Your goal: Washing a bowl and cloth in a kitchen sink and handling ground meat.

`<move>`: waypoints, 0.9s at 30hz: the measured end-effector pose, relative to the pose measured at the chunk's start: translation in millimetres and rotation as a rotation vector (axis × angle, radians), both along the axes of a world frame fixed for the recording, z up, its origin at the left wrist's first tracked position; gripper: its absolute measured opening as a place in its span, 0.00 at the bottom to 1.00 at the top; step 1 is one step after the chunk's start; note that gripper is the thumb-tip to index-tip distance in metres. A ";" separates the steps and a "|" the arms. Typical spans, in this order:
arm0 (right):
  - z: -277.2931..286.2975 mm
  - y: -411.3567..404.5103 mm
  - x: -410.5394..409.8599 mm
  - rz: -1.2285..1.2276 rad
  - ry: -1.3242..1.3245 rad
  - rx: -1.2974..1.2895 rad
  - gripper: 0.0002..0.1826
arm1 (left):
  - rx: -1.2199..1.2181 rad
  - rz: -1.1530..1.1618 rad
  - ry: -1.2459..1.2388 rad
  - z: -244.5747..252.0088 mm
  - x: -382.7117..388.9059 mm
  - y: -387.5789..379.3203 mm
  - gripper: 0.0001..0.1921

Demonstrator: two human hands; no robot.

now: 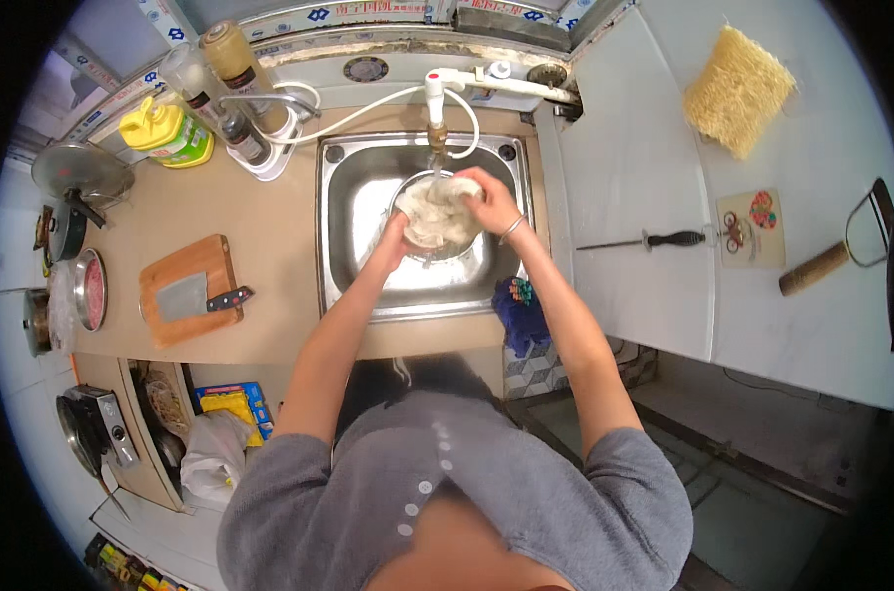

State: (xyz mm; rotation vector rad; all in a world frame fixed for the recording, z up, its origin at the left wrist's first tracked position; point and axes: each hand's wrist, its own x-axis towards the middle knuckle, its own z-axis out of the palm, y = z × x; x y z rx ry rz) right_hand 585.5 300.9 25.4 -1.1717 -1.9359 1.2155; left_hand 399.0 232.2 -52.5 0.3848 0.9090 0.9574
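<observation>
A wet, off-white cloth-like item (pixel 436 214) lies bunched in a round metal bowl (pixel 447 258) inside the stainless steel sink (pixel 388 306). My right hand (pixel 492 203), with a bracelet at the wrist, grips its upper right part. At its lower left side, my left hand (pixel 396 240) is at the bowl's edge; its fingers are partly hidden, so its hold is unclear. Water runs from the white-handled faucet (pixel 436 100) onto the item.
A dark blue cloth (pixel 521 318) hangs at the sink's front right corner. Left on the counter are a cleaver (pixel 184 295) on a wooden cutting board (pixel 225 258), a yellow jug (pixel 167 133) and a bottle rack (pixel 273 162). A sharpening steel (pixel 639 241) hangs on the right.
</observation>
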 end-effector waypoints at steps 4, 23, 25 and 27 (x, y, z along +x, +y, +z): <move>-9.6 -0.4 -10.2 0.025 -0.091 0.234 0.30 | 0.017 0.075 0.129 -11.7 -8.6 7.2 0.23; -40.3 3.3 -34.0 0.196 -0.633 0.124 0.22 | 0.474 0.085 0.660 -10.3 -10.8 29.7 0.29; -38.2 2.8 -35.4 0.215 -0.696 0.122 0.23 | 0.463 0.078 0.872 -13.9 -14.6 28.4 0.29; -38.2 1.0 -19.8 0.249 -0.555 0.316 0.27 | 0.273 -0.043 0.650 19.8 -8.7 34.8 0.30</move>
